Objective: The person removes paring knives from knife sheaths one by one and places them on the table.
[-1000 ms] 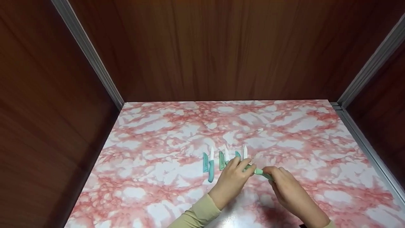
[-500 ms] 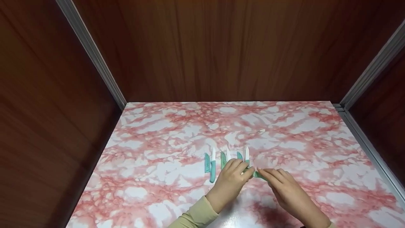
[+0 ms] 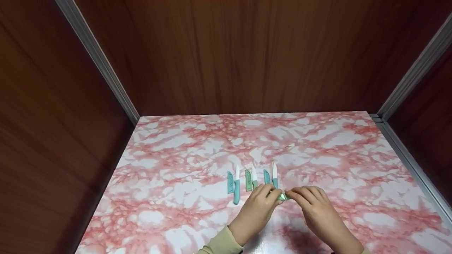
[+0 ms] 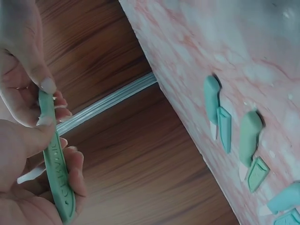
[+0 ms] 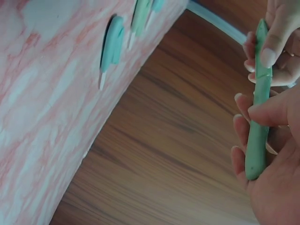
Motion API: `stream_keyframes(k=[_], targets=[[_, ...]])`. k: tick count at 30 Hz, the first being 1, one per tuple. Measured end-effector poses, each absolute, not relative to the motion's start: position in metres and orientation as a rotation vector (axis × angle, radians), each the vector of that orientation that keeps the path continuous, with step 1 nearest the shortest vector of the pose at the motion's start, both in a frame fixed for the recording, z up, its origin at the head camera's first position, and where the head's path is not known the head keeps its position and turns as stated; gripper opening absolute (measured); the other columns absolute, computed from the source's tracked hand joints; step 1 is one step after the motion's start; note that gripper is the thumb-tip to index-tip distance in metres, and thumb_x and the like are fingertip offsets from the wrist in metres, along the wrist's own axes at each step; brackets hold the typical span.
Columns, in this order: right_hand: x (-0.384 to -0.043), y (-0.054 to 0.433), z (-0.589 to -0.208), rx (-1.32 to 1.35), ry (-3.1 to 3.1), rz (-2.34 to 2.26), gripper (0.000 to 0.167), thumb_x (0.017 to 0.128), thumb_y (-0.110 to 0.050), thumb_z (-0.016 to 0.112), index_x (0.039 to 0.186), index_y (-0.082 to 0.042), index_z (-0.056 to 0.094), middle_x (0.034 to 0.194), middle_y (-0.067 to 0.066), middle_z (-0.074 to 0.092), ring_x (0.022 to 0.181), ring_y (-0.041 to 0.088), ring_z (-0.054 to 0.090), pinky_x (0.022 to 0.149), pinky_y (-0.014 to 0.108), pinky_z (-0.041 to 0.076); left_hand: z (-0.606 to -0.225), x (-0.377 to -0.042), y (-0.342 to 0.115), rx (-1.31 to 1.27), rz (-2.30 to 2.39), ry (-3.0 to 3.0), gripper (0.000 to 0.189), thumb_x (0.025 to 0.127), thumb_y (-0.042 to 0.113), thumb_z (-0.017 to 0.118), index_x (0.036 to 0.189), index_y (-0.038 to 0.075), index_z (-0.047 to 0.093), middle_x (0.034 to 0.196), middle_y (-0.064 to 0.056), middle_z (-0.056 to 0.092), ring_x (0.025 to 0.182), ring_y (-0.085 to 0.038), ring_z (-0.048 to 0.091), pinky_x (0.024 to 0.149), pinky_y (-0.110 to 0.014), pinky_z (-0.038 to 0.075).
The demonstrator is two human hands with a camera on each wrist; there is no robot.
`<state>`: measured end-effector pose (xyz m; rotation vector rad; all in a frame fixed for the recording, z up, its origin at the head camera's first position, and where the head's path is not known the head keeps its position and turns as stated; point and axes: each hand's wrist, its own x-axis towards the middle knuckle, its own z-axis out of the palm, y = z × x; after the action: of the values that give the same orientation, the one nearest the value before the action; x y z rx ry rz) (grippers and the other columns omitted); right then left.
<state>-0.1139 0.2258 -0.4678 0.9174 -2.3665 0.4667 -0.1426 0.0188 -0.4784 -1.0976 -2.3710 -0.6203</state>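
Between both hands a green paring knife is held, its sheath butted up against the handle with no blade showing. My left hand [image 3: 255, 209] grips the green sheath [image 4: 59, 176], which has raised lettering. Thumb and fingers of my right hand [image 3: 319, 213] hold the knife's green handle [image 5: 257, 145]. Just beyond the hands lie three bare-bladed knives: a teal knife [image 3: 237, 192] on the left, a light green knife [image 3: 254, 173] in the middle, partly covered by my left hand, and another teal knife [image 3: 275, 180] on the right.
Each knife on the table has a sheath to its left: a teal sheath [image 3: 230, 182], a green sheath [image 3: 248, 180] and a second teal sheath [image 3: 267, 176]. The red-and-white marbled table [image 3: 169, 158] is bounded by dark wood panels [image 3: 226, 60].
My right hand has come closer to the left, and less of the green knife shows between them. The left hand has shifted slightly towards the body. The three knives on the table stay put.
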Motion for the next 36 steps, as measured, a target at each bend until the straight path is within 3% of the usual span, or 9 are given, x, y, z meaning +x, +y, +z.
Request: stream_keyframes(k=[5,9,13,21,36], targets=[[-0.115,0.220,-0.471,0.888,-2.293,0.464,0.037,0.093,-0.002,0.038,0.118,-0.010,0.065,0.113,0.001,0.059,0.100,0.022,0.054,0.092,0.035,0.035,-0.480,-0.139,0.020,-1.049,-0.568,-2.351,0.020,0.094,0.025,0.060,0.109,0.011,0.062,0.103,0.002,0.058,0.091,-0.010,0.056,0.085,-0.018,0.045],[-0.113,0.216,-0.473,0.863,-2.293,0.487,0.042,0.104,-0.020,0.027,0.116,-0.008,0.065,0.114,0.002,0.060,0.103,0.022,0.054,0.095,0.034,0.034,-0.479,-0.138,0.019,-1.029,-0.538,-2.335,0.021,0.094,0.027,0.060,0.107,0.012,0.062,0.099,0.004,0.058,0.086,-0.009,0.054,0.080,-0.018,0.045],[-0.111,0.211,-0.474,0.866,-2.302,0.517,0.042,0.105,-0.023,0.029,0.115,-0.005,0.065,0.115,0.003,0.059,0.103,0.022,0.054,0.095,0.035,0.035,-0.479,-0.135,0.019,-1.017,-0.541,-2.322,0.020,0.094,0.028,0.061,0.106,0.012,0.062,0.095,0.005,0.057,0.082,-0.008,0.051,0.075,-0.018,0.044],[-0.114,0.206,-0.478,0.860,-2.267,0.525,0.032,0.102,-0.025,0.039,0.107,-0.009,0.067,0.106,-0.001,0.059,0.093,0.018,0.055,0.082,0.030,0.041,-0.482,-0.132,0.018,-1.023,-0.555,-2.285,0.020,0.096,0.031,0.058,0.104,0.014,0.063,0.091,0.006,0.053,0.080,-0.006,0.050,0.070,-0.014,0.042],[-0.113,0.205,-0.477,0.874,-2.259,0.601,0.032,0.104,-0.029,0.040,0.108,-0.011,0.067,0.105,-0.004,0.058,0.091,0.014,0.054,0.080,0.023,0.040,-0.485,-0.131,0.018,-1.003,-0.581,-2.286,0.020,0.093,0.031,0.061,0.104,0.014,0.064,0.087,0.006,0.052,0.075,-0.004,0.047,0.066,-0.009,0.037]])
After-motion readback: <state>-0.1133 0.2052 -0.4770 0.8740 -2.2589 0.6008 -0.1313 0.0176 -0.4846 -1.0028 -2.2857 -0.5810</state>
